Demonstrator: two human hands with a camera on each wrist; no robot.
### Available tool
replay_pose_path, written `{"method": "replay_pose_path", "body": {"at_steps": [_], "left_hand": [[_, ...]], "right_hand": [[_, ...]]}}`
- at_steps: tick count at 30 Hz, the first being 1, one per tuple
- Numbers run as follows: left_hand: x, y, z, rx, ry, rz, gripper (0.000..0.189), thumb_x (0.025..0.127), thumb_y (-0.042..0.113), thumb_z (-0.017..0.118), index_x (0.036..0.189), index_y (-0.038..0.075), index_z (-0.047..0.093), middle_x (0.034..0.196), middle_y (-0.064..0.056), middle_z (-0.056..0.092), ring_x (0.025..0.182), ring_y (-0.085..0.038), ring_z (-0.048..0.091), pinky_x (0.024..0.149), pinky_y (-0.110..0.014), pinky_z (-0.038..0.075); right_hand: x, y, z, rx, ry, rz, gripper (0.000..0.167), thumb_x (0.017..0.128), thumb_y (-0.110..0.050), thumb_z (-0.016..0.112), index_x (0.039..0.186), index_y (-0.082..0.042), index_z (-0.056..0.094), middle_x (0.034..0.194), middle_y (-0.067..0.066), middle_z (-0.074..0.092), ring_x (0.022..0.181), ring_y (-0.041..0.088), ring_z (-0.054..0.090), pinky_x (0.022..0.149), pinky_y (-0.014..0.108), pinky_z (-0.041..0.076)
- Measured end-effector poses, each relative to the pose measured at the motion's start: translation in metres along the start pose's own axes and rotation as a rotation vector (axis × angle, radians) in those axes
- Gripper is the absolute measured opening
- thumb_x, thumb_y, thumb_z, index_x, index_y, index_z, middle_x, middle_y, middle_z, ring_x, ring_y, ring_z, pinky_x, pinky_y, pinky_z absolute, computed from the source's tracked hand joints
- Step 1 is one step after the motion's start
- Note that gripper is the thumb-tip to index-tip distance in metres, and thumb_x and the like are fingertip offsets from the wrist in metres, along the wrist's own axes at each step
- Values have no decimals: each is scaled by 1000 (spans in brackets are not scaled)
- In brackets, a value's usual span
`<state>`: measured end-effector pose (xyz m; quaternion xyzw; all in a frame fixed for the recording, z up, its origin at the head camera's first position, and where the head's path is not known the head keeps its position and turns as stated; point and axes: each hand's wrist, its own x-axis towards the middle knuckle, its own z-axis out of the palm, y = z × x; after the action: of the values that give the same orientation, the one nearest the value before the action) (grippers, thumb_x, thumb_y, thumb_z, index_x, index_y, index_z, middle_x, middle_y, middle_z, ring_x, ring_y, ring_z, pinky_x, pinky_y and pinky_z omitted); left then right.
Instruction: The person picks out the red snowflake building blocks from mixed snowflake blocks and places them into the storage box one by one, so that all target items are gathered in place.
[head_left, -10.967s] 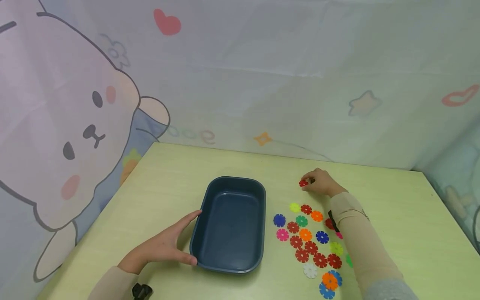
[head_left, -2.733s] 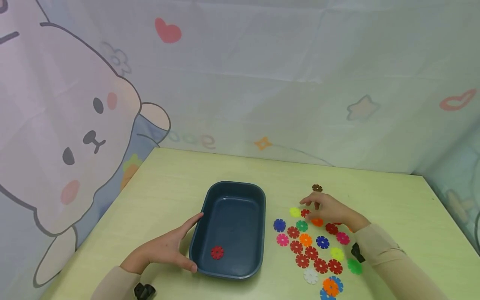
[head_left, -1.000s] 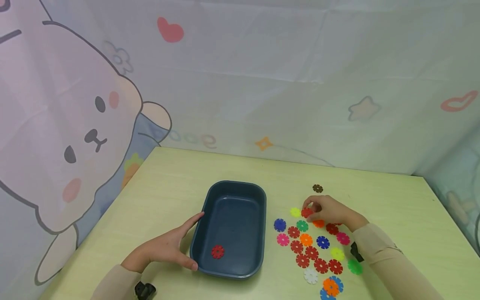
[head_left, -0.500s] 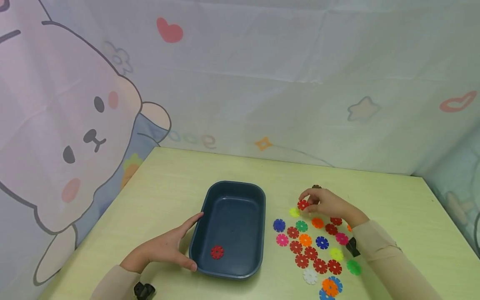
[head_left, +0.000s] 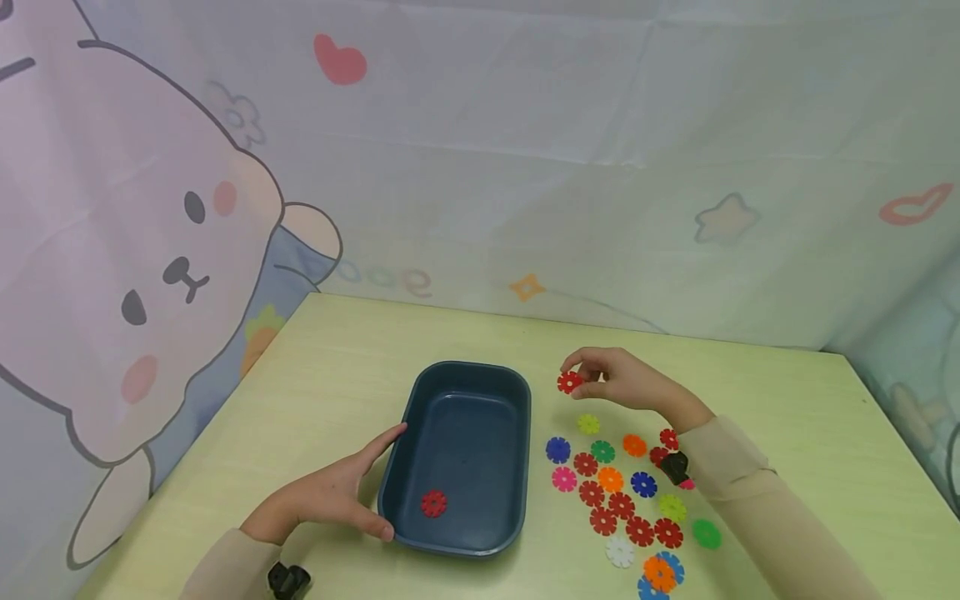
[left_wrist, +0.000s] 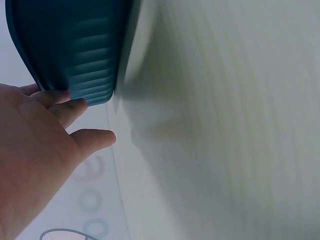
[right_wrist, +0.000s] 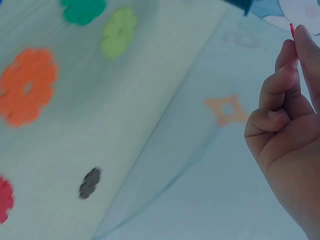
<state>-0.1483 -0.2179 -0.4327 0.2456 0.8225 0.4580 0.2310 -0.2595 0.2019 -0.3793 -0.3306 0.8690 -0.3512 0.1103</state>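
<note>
Red disc (head_left: pixel 569 382) pinched in right hand (head_left: pixel 626 379); left hand (head_left: pixel 330 496) steadies bin (head_left: pixel 465 379).

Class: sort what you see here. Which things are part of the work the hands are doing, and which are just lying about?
In the work: right hand pinching a red flower disc; left hand resting against the blue tray; red disc in the tray.

Lying about: loose coloured discs; table; cartoon curtain.

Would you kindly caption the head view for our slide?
Right hand pinches a red disc above the table; left hand steadies a blue tub.
</note>
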Motion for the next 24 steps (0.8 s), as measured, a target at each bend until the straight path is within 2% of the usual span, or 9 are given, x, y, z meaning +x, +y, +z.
{"method": "replay_pose_path", "body": {"at_steps": [8,14,20,24], "left_hand": [[0,0,1,-6,-3,3,120,70,21,87,156,15,4,161,-15,7,145,-38,8,109,-66,15],[0,0,2,-9,-2,0,119,70,20,87,156,16,5,161,-15,6,145,-38,7,109,-67,15],[0,0,2,-3,0,0,119,70,19,87,156,15,5,160,-16,7,145,-38,8,109,-67,15],[0,0,2,5,4,4,119,70,20,87,156,14,5,160,-16,8,145,-37,9,109,-66,15]], "right_hand": [[27,-29,18,2,-36,-75,29,89,-15,70,117,-9,63,79,-4,60,74,16,53,68,31,47],[45,-44,37,30,-99,-116,33,89,-14,70,120,-5,62,81,-4,63,75,14,55,68,27,47],[59,-57,59,68,-166,-137,31,88,-12,71,117,-7,63,80,-2,63,71,10,54,71,24,48],[68,-64,75,52,-208,-134,31,88,-12,71,117,-8,63,78,-4,62,70,7,54,69,22,47]]}}
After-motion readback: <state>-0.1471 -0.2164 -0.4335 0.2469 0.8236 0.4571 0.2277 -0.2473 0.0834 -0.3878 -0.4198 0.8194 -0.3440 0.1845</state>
